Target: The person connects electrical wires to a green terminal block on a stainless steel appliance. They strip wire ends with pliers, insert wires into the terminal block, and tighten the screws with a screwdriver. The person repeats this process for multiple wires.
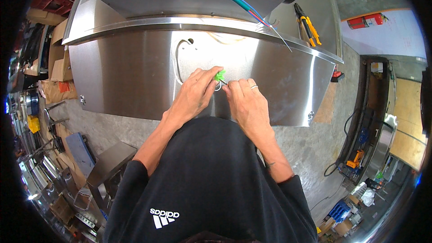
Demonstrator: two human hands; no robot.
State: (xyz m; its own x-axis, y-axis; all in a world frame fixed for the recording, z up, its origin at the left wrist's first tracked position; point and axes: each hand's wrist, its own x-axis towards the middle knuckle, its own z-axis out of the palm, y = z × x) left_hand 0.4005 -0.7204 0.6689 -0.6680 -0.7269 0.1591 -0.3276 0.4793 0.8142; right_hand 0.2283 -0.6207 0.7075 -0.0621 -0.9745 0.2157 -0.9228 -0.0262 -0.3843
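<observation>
Small bright-green plastic piece (220, 75) pinched in left hand (193, 96) fingertips, just left of right hand (246, 103), itself pinching thin wire against brushed stainless-steel panel (126, 76).

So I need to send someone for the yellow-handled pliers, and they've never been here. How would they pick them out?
Start at the big steel hood the person works on. Go to its upper flat part, right of the red and blue cables. The pliers lie there alone, the only yellow-and-black tool on the bare metal.
</observation>
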